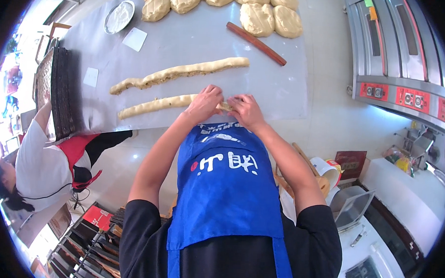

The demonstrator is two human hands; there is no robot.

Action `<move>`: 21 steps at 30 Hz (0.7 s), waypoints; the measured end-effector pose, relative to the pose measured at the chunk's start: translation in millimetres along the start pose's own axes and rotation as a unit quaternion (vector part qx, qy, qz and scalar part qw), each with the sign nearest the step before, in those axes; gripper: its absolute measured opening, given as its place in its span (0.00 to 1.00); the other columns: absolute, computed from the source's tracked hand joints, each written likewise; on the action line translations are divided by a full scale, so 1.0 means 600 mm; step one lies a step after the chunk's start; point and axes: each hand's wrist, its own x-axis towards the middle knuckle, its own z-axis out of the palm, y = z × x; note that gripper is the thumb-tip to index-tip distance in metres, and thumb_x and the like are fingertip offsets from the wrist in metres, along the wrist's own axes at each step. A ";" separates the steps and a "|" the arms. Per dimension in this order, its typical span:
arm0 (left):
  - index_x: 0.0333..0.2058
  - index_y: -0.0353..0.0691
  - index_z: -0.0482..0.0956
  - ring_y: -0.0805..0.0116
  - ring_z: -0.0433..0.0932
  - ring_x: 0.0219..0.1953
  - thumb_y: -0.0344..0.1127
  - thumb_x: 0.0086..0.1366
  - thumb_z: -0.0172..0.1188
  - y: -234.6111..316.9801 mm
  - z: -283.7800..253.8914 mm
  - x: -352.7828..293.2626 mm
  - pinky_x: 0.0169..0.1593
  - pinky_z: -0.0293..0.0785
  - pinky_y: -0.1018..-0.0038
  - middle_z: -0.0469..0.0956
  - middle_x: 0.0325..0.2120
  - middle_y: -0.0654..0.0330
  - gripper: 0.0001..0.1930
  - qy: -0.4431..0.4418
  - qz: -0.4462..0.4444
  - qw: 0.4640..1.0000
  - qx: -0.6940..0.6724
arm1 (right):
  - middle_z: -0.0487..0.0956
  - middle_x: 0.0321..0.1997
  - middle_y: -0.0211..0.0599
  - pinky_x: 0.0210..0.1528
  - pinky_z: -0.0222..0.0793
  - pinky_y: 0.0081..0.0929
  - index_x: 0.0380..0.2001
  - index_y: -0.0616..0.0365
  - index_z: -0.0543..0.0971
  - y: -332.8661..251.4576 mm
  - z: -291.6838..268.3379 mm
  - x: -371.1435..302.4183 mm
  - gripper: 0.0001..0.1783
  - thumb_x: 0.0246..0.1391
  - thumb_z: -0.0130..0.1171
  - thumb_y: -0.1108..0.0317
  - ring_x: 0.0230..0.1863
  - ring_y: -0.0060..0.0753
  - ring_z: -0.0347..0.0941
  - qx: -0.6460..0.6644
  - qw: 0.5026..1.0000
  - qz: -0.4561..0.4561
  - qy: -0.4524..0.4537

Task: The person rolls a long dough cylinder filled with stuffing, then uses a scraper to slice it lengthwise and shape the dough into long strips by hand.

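Observation:
On the metal table lies a long dough roll (157, 105), stretching leftward from under my hands near the front edge. My left hand (206, 102) is closed over the roll toward its right end. Just to its right, my right hand (246, 110) pinches the end of the same roll, where a bit of filling shows. A second, longer dough roll (180, 73) lies behind, running parallel, with filling showing along its near side. Farther back, a wooden rolling pin (256, 44) rests at a slant.
Several dough slabs (257, 19) sit along the far side. A bowl of flour (119, 17) and white scrapers (135, 39) lie at the far left. Stacked dark trays (60, 92) stand at the table's left end, beside a co-worker (47, 161). An oven (400, 57) stands on the right.

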 end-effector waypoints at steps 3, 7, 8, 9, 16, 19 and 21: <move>0.48 0.41 0.83 0.51 0.76 0.58 0.41 0.53 0.82 -0.007 -0.005 -0.004 0.62 0.75 0.55 0.80 0.48 0.57 0.25 -0.108 -0.044 0.993 0.015 | 0.91 0.48 0.33 0.63 0.71 0.41 0.54 0.55 0.88 -0.001 0.011 0.002 0.27 0.52 0.77 0.57 0.55 0.40 0.82 0.027 0.999 0.019 0.014; 0.46 0.42 0.83 0.52 0.77 0.57 0.41 0.53 0.82 -0.003 0.004 0.004 0.64 0.73 0.56 0.80 0.48 0.57 0.24 -0.142 -0.065 0.987 0.028 | 0.91 0.47 0.30 0.65 0.69 0.42 0.51 0.53 0.89 -0.017 0.003 0.013 0.22 0.53 0.75 0.57 0.54 0.38 0.83 0.029 0.997 0.061 0.034; 0.46 0.42 0.83 0.52 0.77 0.56 0.41 0.52 0.82 -0.001 0.005 0.005 0.64 0.73 0.57 0.80 0.48 0.57 0.24 -0.136 -0.067 0.988 0.030 | 0.92 0.47 0.30 0.65 0.68 0.42 0.48 0.53 0.90 -0.012 0.009 0.016 0.20 0.54 0.75 0.57 0.53 0.37 0.83 0.021 0.999 0.040 0.017; 0.46 0.42 0.83 0.52 0.77 0.56 0.41 0.52 0.82 -0.002 0.005 0.001 0.64 0.73 0.57 0.80 0.48 0.57 0.24 -0.138 -0.066 0.988 0.028 | 0.92 0.46 0.29 0.65 0.68 0.42 0.45 0.53 0.91 -0.011 0.010 0.020 0.17 0.55 0.74 0.57 0.53 0.36 0.83 0.013 1.000 0.020 0.000; 0.48 0.44 0.82 0.52 0.77 0.56 0.42 0.53 0.81 -0.016 -0.016 -0.013 0.62 0.74 0.58 0.80 0.46 0.58 0.26 -0.089 -0.050 0.995 0.011 | 0.91 0.41 0.32 0.63 0.69 0.44 0.39 0.56 0.91 -0.024 0.013 0.032 0.16 0.57 0.74 0.55 0.50 0.40 0.83 0.023 0.997 0.053 0.060; 0.47 0.44 0.83 0.54 0.78 0.56 0.44 0.53 0.81 -0.031 -0.021 -0.019 0.61 0.75 0.59 0.80 0.46 0.59 0.25 -0.109 -0.069 0.989 0.076 | 0.91 0.42 0.36 0.62 0.70 0.44 0.45 0.57 0.90 -0.009 0.026 0.039 0.23 0.58 0.74 0.49 0.49 0.43 0.83 0.047 0.998 0.036 0.003; 0.47 0.45 0.84 0.56 0.78 0.56 0.45 0.52 0.82 -0.043 -0.022 -0.024 0.60 0.76 0.59 0.81 0.47 0.60 0.25 -0.116 -0.092 0.984 0.095 | 0.90 0.44 0.42 0.61 0.70 0.45 0.49 0.60 0.89 -0.017 0.025 0.052 0.28 0.59 0.74 0.46 0.49 0.46 0.83 0.049 0.998 0.050 -0.004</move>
